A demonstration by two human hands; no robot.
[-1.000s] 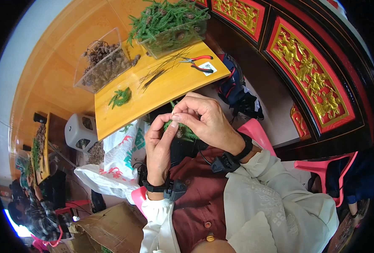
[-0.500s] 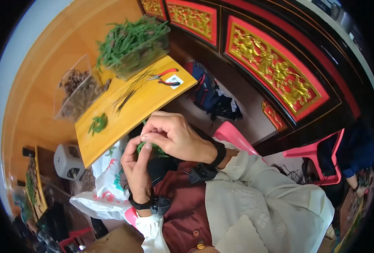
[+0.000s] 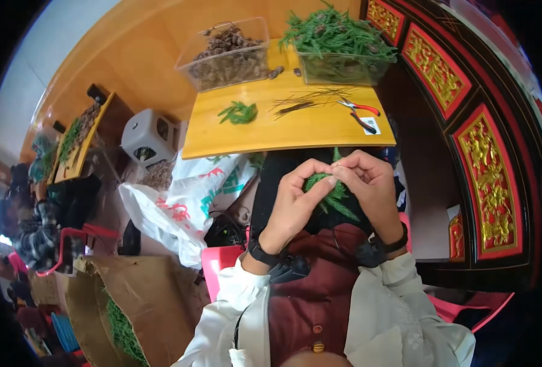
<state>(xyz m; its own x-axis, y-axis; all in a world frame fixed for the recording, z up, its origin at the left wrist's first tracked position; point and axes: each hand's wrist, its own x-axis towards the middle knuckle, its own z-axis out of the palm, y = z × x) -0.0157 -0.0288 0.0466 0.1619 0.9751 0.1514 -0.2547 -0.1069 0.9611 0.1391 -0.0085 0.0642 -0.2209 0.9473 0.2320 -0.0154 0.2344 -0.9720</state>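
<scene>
Greenery (image 3: 337, 200) shows more fully than before, just off the near edge of the table (image 3: 320, 131), pinched by left hand (image 3: 293, 205) and right hand (image 3: 372, 191).

My left hand (image 3: 296, 197) and right hand (image 3: 372, 186) meet in front of me, fingers curled, each thumb (image 3: 321, 188) set toward its bent index finger in a close pinch, the tips nearly together; my forearms (image 3: 254, 265) slant inward, both wrists (image 3: 273, 240) nearer my body than the knuckles

Sprig (image 3: 338, 199) before the table (image 3: 222, 137), pliers (image 3: 354, 107) right of wires (image 3: 296, 107)
</scene>
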